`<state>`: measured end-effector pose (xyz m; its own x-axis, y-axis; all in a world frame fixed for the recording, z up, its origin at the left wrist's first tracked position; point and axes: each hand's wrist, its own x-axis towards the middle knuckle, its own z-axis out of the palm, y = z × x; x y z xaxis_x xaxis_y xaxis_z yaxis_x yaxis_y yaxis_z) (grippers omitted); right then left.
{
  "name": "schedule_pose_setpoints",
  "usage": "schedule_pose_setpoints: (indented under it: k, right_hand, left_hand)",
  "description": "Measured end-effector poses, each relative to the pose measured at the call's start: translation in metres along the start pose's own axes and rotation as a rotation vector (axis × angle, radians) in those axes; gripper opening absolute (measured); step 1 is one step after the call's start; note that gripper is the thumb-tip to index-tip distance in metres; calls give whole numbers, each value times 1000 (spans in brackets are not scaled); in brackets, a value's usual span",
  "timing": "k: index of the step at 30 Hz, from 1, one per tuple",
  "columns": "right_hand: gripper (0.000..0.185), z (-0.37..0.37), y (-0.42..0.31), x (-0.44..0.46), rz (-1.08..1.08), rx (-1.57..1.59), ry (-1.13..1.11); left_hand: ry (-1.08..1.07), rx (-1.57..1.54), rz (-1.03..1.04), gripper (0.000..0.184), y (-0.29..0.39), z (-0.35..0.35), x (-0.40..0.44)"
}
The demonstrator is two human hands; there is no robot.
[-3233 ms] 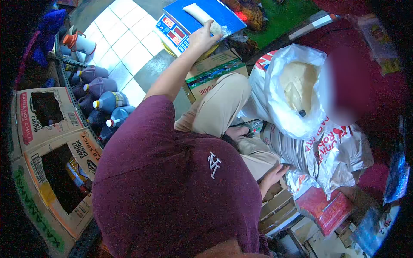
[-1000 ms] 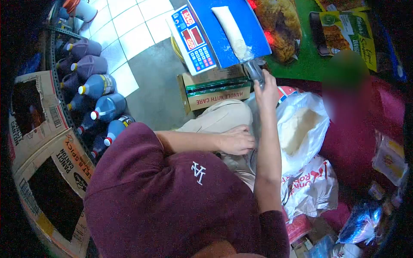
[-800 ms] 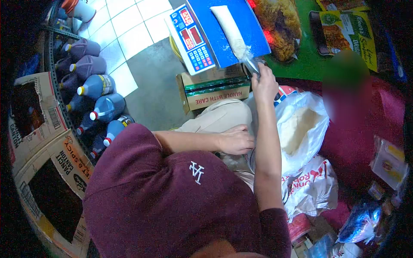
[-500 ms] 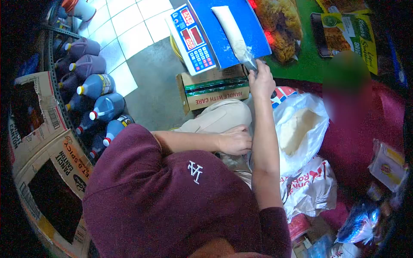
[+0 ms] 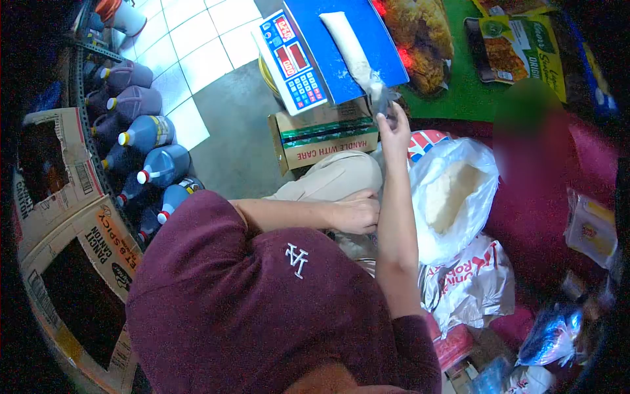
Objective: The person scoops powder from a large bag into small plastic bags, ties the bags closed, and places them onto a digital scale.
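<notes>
A long, narrow clear plastic bag of white powder (image 5: 346,49) lies on the blue platform of a digital scale (image 5: 303,62). At the bag's near end, my right hand (image 5: 393,131) pinches the loose, unfilled plastic between thumb and fingers. My left hand (image 5: 356,213) rests by my lap with its fingers curled in, close beside my right forearm. Whatever is inside those fingers, if anything, is hidden. To the right of my right forearm stands an open white plastic bag (image 5: 482,174) with pale powder in it.
Below the scale is a cardboard box (image 5: 323,141). Jugs of dark liquid (image 5: 164,164) line the left, near cut-open cartons (image 5: 85,236). Brown food in clear plastic (image 5: 423,46) and a seasoning packet (image 5: 518,49) lie on a green surface. A printed plastic bag (image 5: 476,282) sits at right.
My right hand has drawn slightly down toward me, still pinching the bag's end, with its fingers more visible. The filled bag stays on the scale. My left hand is almost unmoved.
</notes>
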<state>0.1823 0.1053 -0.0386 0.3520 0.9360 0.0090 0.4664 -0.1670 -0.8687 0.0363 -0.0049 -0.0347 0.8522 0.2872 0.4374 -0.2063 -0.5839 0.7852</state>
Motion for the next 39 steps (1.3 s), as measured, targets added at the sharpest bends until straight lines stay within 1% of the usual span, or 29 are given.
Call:
schedule_pose_setpoints:
  k: [1, 3, 5, 7, 8, 9, 10, 11, 13, 15, 16, 18, 19, 20, 21, 22, 23, 24, 25, 26, 27, 29, 33, 35, 37, 38, 39]
  right_hand:
    - [45, -3, -2, -4, -16, 46, 28]
    - [46, -13, -21, -16, -46, 93, 59]
    - [48, -28, -53, -32, 37, 135, 133]
    - [47, -53, -72, -42, -11, 163, 171]
    - [46, -69, -77, -48, -57, 117, 205]
    - [47, -82, -92, -55, -113, 129, 228]
    - [48, -95, -123, -70, 1, -7, 299]
    - [49, -110, -117, -80, -10, -15, 349]
    - [51, -147, -93, -95, -38, -6, 445]
    - [54, -175, -75, -112, -42, 62, 507]
    - [54, -189, -59, -121, -43, 64, 512]
    - [53, -211, -15, -138, 61, -59, 580]
    - [53, -215, 2, -145, 60, -52, 582]
    - [54, -218, 18, -152, 153, -113, 603]
    - [55, -221, 34, -158, 246, -174, 622]
    - [58, -226, 54, -162, 256, -204, 618]
    - [58, -223, 56, -162, 254, -199, 621]
    - [58, -219, 58, -163, 258, -145, 639]
    - [58, -215, 60, -163, 264, -91, 658]
    - [55, -213, 52, -161, 279, -266, 620]
    - [55, -213, 56, -159, 282, -264, 625]
    - [52, -210, 56, -159, 194, -172, 616]
    - [53, -210, 32, -154, 241, -238, 627]
    - [56, -201, 15, -147, 73, -103, 623]
    - [58, -179, -28, -132, 44, -24, 580]
    - [58, -168, -48, -126, 67, -106, 544]
    - [59, -154, -66, -119, 76, -67, 481]
  left_hand:
    - [-70, 11, -27, 20, 1, -1, 0]
    - [-47, 14, -23, 19, 2, 0, 0]
    - [-25, 20, -23, 18, 4, -1, -1]
    - [-26, 22, 25, 18, 4, -3, -1]
    - [-27, 27, 24, 18, 5, -6, -2]
    - [-36, -39, 35, 18, 6, -10, -3]
    - [-45, -104, 46, 18, 6, -14, -4]
    - [-47, -102, 46, 18, 6, -18, -7]
    - [88, -348, 26, 17, 5, -28, -17]
    - [79, -367, -4, 16, 4, -40, -38]
    - [124, -336, -35, 17, 1, -42, -50]
    - [206, -297, -106, 16, 2, -54, -62]
    - [244, -288, -146, 16, 4, -63, -64]
    - [287, -251, -171, 15, 4, -65, -67]
    - [284, -245, -170, 15, 3, -64, -66]
    - [282, -213, -193, 15, 1, -63, -65]
    - [281, -182, -215, 16, -1, -62, -64]
    - [279, -178, -211, 16, -4, -59, -61]
    - [259, -100, -164, 16, -7, -55, -58]
    - [236, -24, -118, 17, -7, -54, -55]
    - [231, -24, -115, 17, -7, -54, -53]
    - [195, -2, -163, 17, -5, -52, -52]
    - [176, 19, -162, 17, -5, -51, -51]
    - [175, 250, -105, 24, 0, -49, -49]
    - [141, 275, -102, 25, 6, -46, -43]
    - [111, 303, -99, 27, 6, -44, -39]
    - [112, 298, -98, 27, 4, -40, -36]
